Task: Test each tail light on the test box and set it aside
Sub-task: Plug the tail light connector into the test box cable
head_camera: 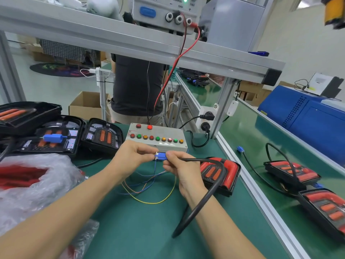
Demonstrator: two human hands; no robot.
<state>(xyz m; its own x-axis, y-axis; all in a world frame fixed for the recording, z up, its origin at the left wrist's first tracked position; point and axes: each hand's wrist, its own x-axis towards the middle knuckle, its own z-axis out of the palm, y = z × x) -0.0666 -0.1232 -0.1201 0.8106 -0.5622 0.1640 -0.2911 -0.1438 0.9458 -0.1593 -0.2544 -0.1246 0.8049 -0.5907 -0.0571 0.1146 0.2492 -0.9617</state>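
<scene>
While both hands meet just in front of the test box (156, 137), here's the layout:
Left hand (130, 156): fingertips pinching the white plug end with the thin coloured wires (149, 186)
Right hand (179, 167): pinching the blue connector (159, 156) of the black cable (209, 191)
Tail light (220, 173): flat on the green mat, just right of that hand (its cable loops over the wrist)
Box: one red lamp lit up top
Other lights: piled at left, two more on the right bench

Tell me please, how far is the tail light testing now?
Seemingly done: two tail lights lie aside on the right bench. In hand: the left hand and right hand pinch the blue connector before the test box. Left: several tail lights piled at left.
</scene>
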